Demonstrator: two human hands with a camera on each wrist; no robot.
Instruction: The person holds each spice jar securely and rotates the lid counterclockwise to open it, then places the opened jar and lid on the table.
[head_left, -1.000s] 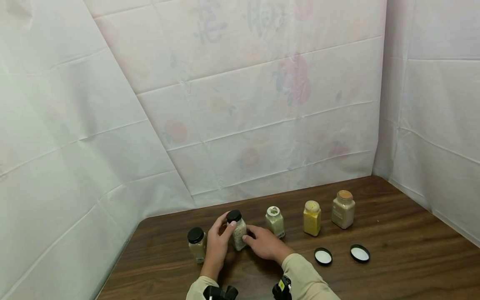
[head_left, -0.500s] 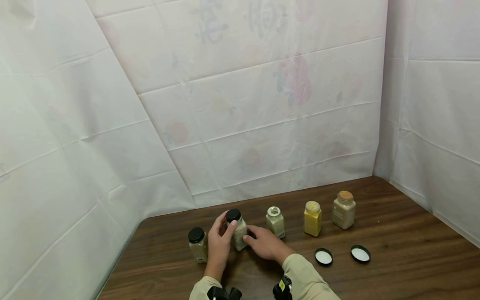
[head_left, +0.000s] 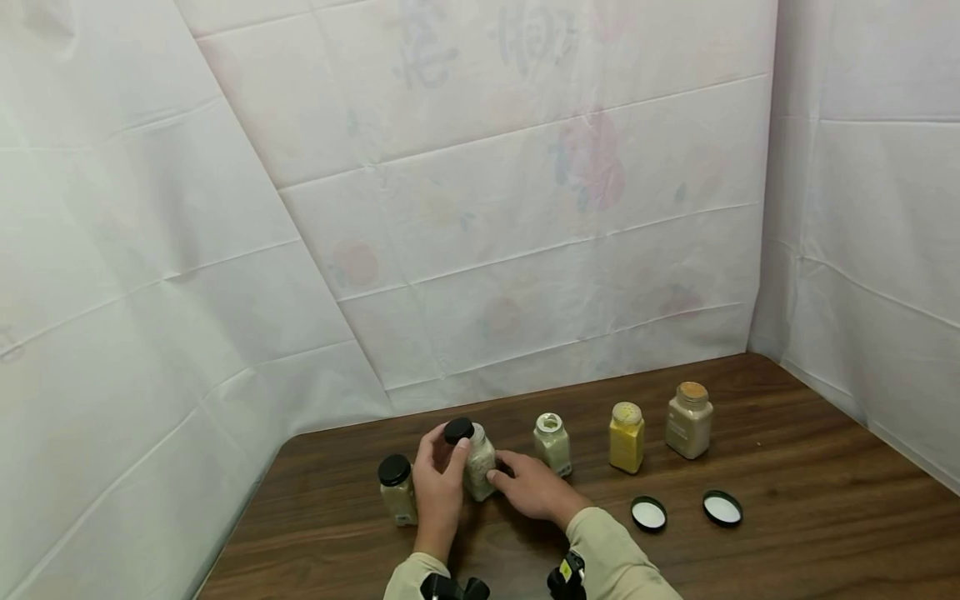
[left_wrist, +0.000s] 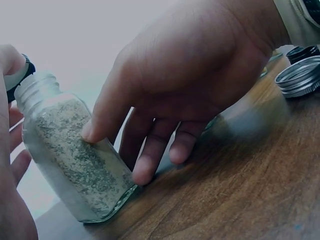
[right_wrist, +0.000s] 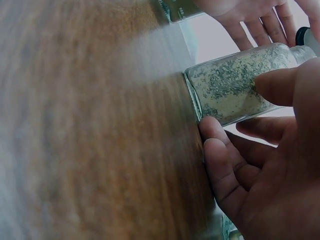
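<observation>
Clear glass, flecked fill: a jar of herb-like flakes [head_left: 481, 471] stands on the table [head_left: 322, 542], base down and roughly upright, between the two hands. Threaded neck bare. Black lid [head_left: 459, 431] is off to the left of the mouth, tilted.

Risks, as I judge them: if the lid's edge catches the neck, the uncapped jar could tip and shed flakes. Right-hand support looks low, so a sideways knock near the top might lever the jar over; smooth glass could slip if the thumb eases. An outward swing of the left hand [head_left: 440, 479] could bump the black-capped jar [head_left: 397, 493] just beside it. A jerk of the right hand [head_left: 532, 486] might jostle the uncapped pale-green jar [head_left: 552, 450] close behind.

Position against the fingers: jar body sits within the right hand's hold, thumb pressed on one glass face, other fingers curled low by the base. Left fingers clamped on the lid, between thumb and fingertips; jar neck just beside them. Whether they also touch the glass, cannot tell.

Further right, well apart from the fingers: yellow-filled jar [head_left: 626, 442], tan-powder jar [head_left: 688, 427], one upturned lid [head_left: 648, 515] and a second upturned lid [head_left: 723, 508], both with white liners.
</observation>
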